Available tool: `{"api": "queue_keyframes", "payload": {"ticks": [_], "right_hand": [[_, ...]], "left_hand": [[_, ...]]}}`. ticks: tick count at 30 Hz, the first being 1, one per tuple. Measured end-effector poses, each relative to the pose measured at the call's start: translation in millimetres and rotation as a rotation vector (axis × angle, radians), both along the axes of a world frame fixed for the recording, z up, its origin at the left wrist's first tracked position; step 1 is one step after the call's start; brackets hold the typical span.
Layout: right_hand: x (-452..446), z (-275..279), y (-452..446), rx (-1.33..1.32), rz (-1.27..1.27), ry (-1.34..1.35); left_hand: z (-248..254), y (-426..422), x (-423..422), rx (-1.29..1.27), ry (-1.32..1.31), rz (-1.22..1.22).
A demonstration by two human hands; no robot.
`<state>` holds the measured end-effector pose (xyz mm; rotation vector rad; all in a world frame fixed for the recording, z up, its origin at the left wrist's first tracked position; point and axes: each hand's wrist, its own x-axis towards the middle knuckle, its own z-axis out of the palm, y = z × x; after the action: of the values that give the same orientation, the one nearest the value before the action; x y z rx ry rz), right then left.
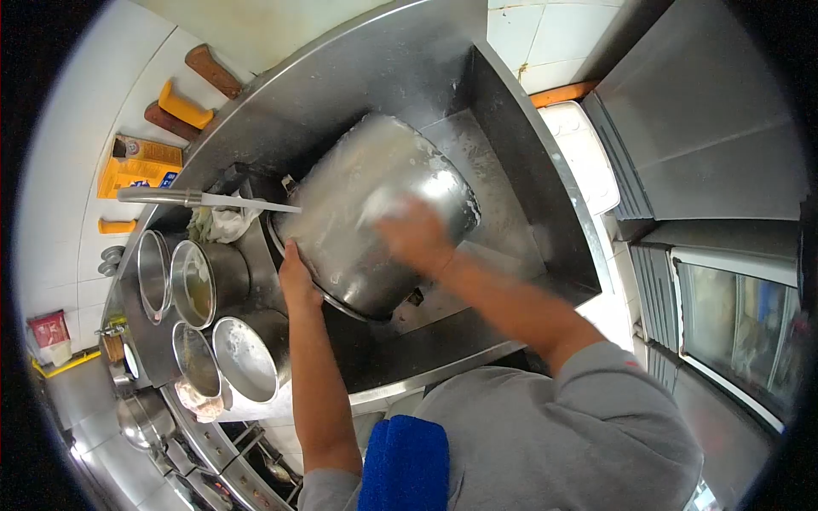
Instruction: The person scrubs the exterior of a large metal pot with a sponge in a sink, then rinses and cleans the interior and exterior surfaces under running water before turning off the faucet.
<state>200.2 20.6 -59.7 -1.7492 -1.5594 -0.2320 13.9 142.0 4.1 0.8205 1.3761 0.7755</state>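
A large steel pot (341,247) lies tilted on its side in the deep steel sink (503,162), its outer wall streaked with white foam. My left hand (300,277) grips the pot's rim, with the fingers closed around the edge. Against the pot's side, my right hand (416,237) is smeared by motion. Under its fingers shows a pale, whitish wad (383,204), too blurred to name. From the left, a faucet spout (162,196) reaches over, and a white stream of water (256,203) runs toward the pot.
Several steel pots (277,336) stand on the left ledge, beside a white cloth (230,224). Behind them are a yellow box (141,166), a wooden handle (211,72) and a yellow handle (184,106). A glass-doored cabinet (733,311) stands to the right.
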Motion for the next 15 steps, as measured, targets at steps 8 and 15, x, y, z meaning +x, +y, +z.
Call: {"api": "queue_keyframes", "payload": {"ticks": [8,15], "right_hand": [[-3,21,80,0.111,-0.105,0.235],[44,19,-6,-0.089,-0.074,0.153]], "left_hand": [[4,0,6,0.171,0.148,0.013],[-2,5,1,0.342,0.369,-0.041]]}}
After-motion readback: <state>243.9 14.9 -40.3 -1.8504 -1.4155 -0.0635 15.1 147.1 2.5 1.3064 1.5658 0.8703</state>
